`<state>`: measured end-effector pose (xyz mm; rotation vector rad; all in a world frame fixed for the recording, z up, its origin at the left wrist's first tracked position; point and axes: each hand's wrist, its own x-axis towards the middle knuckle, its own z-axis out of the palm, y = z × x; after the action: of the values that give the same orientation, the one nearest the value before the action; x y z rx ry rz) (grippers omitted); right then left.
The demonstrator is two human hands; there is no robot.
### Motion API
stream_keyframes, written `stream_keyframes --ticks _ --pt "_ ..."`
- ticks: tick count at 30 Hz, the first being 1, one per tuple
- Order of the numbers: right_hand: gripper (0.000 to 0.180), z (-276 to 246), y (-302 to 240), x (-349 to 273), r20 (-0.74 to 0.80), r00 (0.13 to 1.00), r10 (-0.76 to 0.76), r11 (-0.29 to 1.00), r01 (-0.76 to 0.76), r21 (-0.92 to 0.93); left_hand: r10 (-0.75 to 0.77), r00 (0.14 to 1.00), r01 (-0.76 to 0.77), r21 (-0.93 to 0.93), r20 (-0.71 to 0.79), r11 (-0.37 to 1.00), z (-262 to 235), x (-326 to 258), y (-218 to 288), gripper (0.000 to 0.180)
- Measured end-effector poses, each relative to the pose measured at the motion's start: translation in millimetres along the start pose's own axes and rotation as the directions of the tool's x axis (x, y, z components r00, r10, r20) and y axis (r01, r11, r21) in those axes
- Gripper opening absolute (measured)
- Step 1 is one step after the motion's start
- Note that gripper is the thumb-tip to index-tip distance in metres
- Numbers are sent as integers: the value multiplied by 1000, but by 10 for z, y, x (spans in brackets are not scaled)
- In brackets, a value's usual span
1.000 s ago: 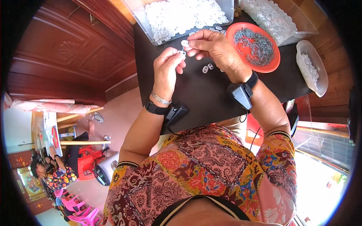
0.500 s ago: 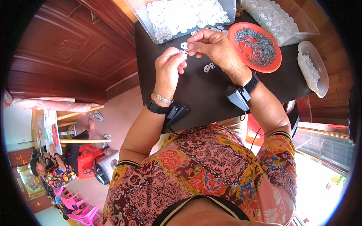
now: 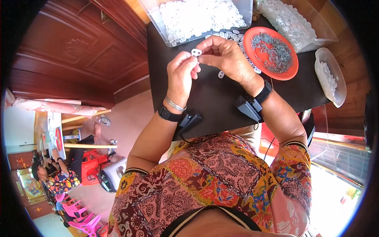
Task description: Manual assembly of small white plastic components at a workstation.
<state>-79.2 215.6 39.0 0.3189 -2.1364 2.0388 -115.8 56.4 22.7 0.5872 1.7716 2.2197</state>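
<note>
A white two-holed piece (image 3: pixel 196 52) was pinched from just below by the left hand (image 3: pixel 181 75), its long axis lying left to right. The right hand (image 3: pixel 227 58) was set against its right end; whether it too was clamped could not be told.

The top edge cuts off the clear bin (image 3: pixel 157 19) at twelve o'clock, the left fingers (image 3: pixel 188 64) mask part of the white piece (image 3: pixel 196 51) — and the grey slivers (image 3: pixel 282 57) at two o'clock are too small to tell apart.
</note>
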Motion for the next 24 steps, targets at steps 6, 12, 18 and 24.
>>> stream_keyframes --ticks 6,12,18,24 --pt "17 -25 -18 3 16 1000 -15 1000 15 13 -6 1000 6 -19 10 1000 -4 -9 0 14" --pt "14 -54 -30 -5 27 1000 1 993 -4 122 52 999 -52 61 8 997 23 -33 38 14" --pt "14 -40 -6 9 -7 1000 23 985 -21 169 90 996 -87 108 -24 990 37 -36 29 15" --pt "14 -22 11 11 -46 998 -32 993 37 111 99 994 -91 171 -36 981 34 -39 46 15"
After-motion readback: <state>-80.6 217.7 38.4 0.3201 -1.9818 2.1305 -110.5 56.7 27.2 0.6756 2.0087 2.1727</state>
